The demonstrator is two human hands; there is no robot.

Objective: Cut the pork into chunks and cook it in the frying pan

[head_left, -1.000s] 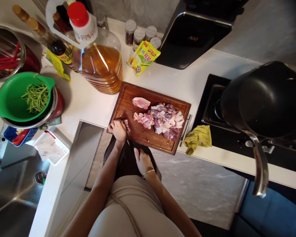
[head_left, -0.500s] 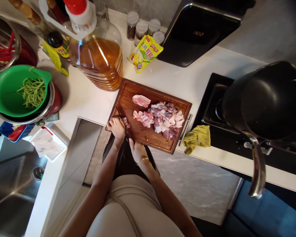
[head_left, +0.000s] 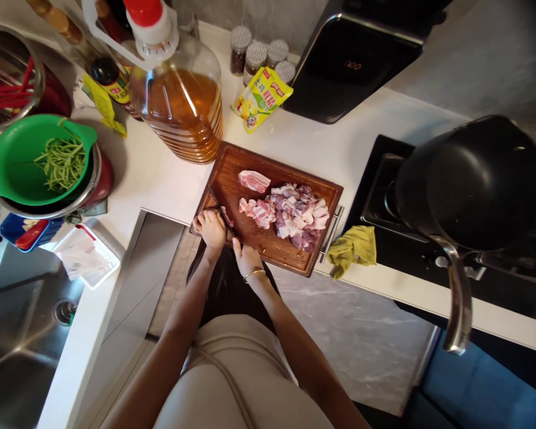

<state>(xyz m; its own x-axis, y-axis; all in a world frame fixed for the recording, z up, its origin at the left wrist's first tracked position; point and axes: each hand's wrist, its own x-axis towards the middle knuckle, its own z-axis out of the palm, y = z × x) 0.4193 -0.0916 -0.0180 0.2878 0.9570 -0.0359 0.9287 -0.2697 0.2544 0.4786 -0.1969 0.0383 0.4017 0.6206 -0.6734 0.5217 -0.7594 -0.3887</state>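
A brown wooden cutting board (head_left: 268, 164) lies at the counter's front edge. On its left end my left hand (head_left: 211, 231) is closed, fingers curled over a small piece of meat (head_left: 227, 217) that is mostly hidden. My right hand (head_left: 249, 262) grips a dark knife (head_left: 218, 202) at the board's front edge; the handle is hidden in the fingers. The blade slants away to the upper left, right beside the left fingertips. Farther right on the board are a strip of pork (head_left: 254, 180), a small group of cut pork (head_left: 258, 211) and a larger heap of meat chunks (head_left: 298, 215).
Behind the board stand a large oil jug (head_left: 183, 113), a yellow seasoning packet (head_left: 263, 98) and several spice jars. A black pan (head_left: 469, 185) sits on the stove at right, beside a yellow cloth (head_left: 352, 250). At left are a green colander (head_left: 18, 173) and a sink (head_left: 22, 351).
The knife blade has shifted slightly across the meat beside my left fingers. Both hands keep their holds, and the whole view has moved a little.
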